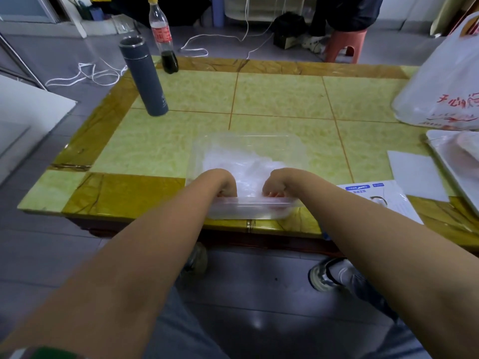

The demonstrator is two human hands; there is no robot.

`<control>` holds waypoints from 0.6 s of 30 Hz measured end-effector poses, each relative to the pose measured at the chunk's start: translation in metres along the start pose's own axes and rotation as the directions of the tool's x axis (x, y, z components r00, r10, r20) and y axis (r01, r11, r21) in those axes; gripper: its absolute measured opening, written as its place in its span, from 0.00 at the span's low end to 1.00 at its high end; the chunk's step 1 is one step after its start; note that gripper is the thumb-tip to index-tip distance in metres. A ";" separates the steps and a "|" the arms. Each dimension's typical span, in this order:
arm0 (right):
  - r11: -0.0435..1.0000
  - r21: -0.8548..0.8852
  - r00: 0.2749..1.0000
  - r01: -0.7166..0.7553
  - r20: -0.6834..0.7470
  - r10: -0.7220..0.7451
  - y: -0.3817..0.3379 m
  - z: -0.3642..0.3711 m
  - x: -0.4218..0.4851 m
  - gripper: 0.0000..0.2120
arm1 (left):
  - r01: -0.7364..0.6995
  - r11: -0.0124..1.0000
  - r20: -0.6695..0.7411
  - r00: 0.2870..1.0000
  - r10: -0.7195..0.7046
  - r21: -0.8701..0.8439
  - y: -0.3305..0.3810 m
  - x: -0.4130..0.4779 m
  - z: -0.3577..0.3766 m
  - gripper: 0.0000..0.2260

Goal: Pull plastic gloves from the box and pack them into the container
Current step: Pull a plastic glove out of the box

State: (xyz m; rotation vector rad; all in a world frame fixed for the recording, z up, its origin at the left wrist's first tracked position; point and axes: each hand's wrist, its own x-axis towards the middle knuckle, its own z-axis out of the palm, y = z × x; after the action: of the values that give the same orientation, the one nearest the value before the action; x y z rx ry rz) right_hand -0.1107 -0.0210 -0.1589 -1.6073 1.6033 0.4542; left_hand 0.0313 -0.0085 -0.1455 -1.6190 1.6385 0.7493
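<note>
A clear plastic container (197,158) sits at the near edge of the green-tiled table (285,99), holding a crumpled heap of thin plastic gloves (248,164). The left hand (224,181) and right hand (276,183) dip into it just apart, wrists bent, fingers curled down into the gloves against the near wall; I cannot tell whether they pinch the film or only press it. A white and blue printed packet (375,196) lies flat to the right, and a grey flask (146,79) stands far left.

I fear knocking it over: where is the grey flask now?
In the head view, the grey flask stands on the table at its far left corner, beside the plastic bottle.
</note>
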 end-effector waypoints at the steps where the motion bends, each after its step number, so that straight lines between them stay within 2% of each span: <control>1: 0.999 -0.052 1.000 -0.004 -0.008 0.004 -0.002 0.002 0.002 0.13 | 0.012 1.000 -0.003 1.000 -0.012 0.001 0.000 0.006 0.001 0.09; 5: 0.983 -0.180 1.000 -0.020 -0.018 0.017 -0.001 0.004 0.007 0.15 | -0.022 1.000 0.001 1.000 0.022 0.021 -0.001 0.020 0.002 0.12; 8: 0.990 -0.139 1.000 0.003 0.021 0.000 -0.002 0.003 0.002 0.15 | -0.008 0.996 -0.042 0.999 0.004 -0.089 0.001 0.015 0.002 0.23; 11: 0.999 -0.048 1.000 0.022 0.000 -0.022 -0.001 0.000 -0.004 0.15 | -0.015 0.974 -0.108 0.994 -0.010 -0.227 0.000 0.007 0.002 0.21; 13: 0.996 0.077 0.997 0.047 -0.068 -0.042 0.000 0.000 -0.007 0.14 | -0.029 0.937 -0.169 0.985 -0.032 -0.348 -0.003 -0.001 0.001 0.18; 15: 0.960 0.263 0.982 0.100 -0.179 -0.053 0.001 -0.004 -0.012 0.13 | -0.029 0.919 -0.213 0.975 -0.061 -0.394 -0.002 -0.012 -0.004 0.10; 17: 0.892 0.391 0.941 0.226 -0.324 -0.096 0.001 -0.011 -0.029 0.11 | -0.014 0.945 -0.356 0.928 -0.109 -0.326 0.004 -0.030 -0.008 0.05; 18: 0.868 0.404 0.909 0.289 -0.400 -0.117 0.003 -0.016 -0.039 0.11 | -0.013 0.963 -0.478 0.870 -0.123 -0.270 0.008 -0.037 -0.009 0.04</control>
State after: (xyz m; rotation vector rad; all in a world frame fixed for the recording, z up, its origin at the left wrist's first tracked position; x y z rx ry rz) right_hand -0.1230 -0.0067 -0.1211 -1.5212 1.6196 -0.3443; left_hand 0.0210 0.0059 -0.1110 -2.1790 1.8869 0.5707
